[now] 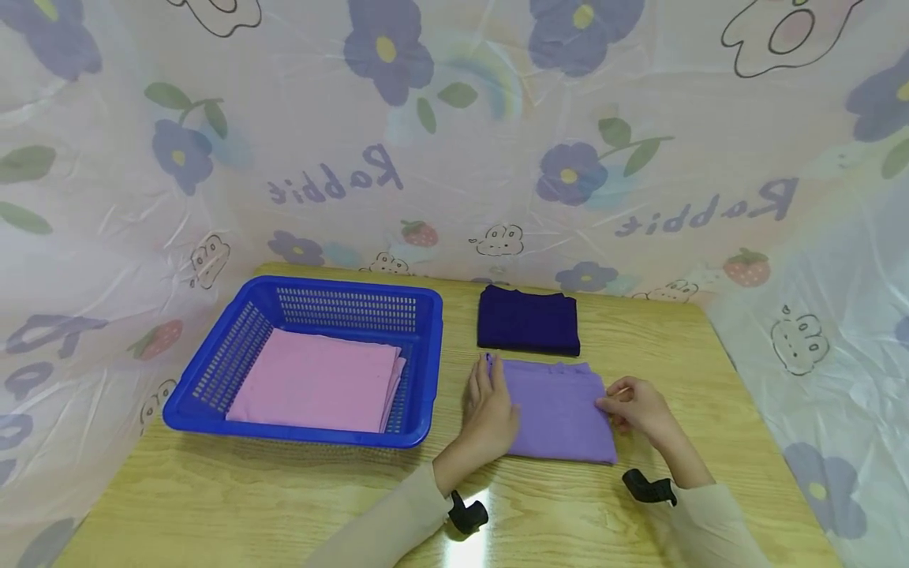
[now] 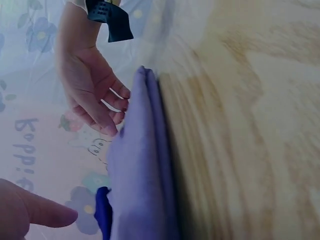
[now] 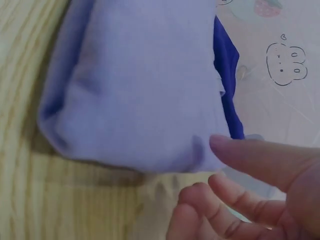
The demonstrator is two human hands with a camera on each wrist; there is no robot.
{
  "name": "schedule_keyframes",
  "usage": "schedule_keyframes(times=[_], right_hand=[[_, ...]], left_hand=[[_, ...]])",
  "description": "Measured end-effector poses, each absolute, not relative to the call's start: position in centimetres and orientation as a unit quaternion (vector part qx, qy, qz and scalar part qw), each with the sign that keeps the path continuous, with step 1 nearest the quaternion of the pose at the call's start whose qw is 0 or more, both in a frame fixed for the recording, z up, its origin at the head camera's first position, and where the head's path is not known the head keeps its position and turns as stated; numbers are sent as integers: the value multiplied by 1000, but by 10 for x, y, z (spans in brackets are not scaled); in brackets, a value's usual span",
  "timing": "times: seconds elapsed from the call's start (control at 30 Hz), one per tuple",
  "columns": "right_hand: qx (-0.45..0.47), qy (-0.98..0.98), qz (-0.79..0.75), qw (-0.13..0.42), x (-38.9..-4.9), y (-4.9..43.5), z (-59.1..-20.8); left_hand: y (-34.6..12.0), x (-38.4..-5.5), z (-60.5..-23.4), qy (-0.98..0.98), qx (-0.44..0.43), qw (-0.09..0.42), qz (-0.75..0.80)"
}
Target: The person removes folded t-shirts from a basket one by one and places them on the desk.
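Note:
A folded light-purple cloth (image 1: 557,410) lies flat on the table between the two hands. My left hand (image 1: 491,414) rests along its left edge with straight fingers; only its thumb shows in the left wrist view. At the cloth's right edge is my right hand (image 1: 639,409), loosely bent. In the right wrist view its thumb (image 3: 255,157) touches the cloth near a corner, while the other fingers (image 3: 240,205) sit just beside the edge, apart from the thumb. Behind the purple cloth lies a folded dark navy cloth (image 1: 529,322).
A blue plastic basket (image 1: 301,433) with slotted walls stands on the left of the wooden table (image 1: 284,505). Inside it lies folded pink cloth (image 1: 319,379). A printed curtain (image 1: 454,134) with flowers and rabbits encloses the table's back and sides.

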State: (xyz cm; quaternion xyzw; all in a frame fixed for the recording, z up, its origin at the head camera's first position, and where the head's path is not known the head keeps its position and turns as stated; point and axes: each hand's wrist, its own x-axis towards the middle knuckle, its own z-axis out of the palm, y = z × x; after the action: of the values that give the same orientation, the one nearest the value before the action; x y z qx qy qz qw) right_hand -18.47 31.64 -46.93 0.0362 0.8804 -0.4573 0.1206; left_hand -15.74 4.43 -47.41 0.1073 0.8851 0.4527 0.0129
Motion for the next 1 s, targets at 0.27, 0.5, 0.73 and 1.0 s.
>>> schedule_keyframes(times=[0.27, 0.5, 0.73, 1.0], right_hand=[[5, 899, -431, 80, -180, 319, -457], [-16, 888, -454, 71, -185, 317, -444], [-34, 880, -470, 65, -186, 306, -427], [-76, 863, -497, 55, -185, 292, -410]], left_hand=[[43, -151, -451, 867, 185, 46, 460], [35, -142, -427, 831, 225, 80, 503], [23, -139, -399, 813, 254, 80, 518], [5, -139, -381, 814, 288, 59, 502]])
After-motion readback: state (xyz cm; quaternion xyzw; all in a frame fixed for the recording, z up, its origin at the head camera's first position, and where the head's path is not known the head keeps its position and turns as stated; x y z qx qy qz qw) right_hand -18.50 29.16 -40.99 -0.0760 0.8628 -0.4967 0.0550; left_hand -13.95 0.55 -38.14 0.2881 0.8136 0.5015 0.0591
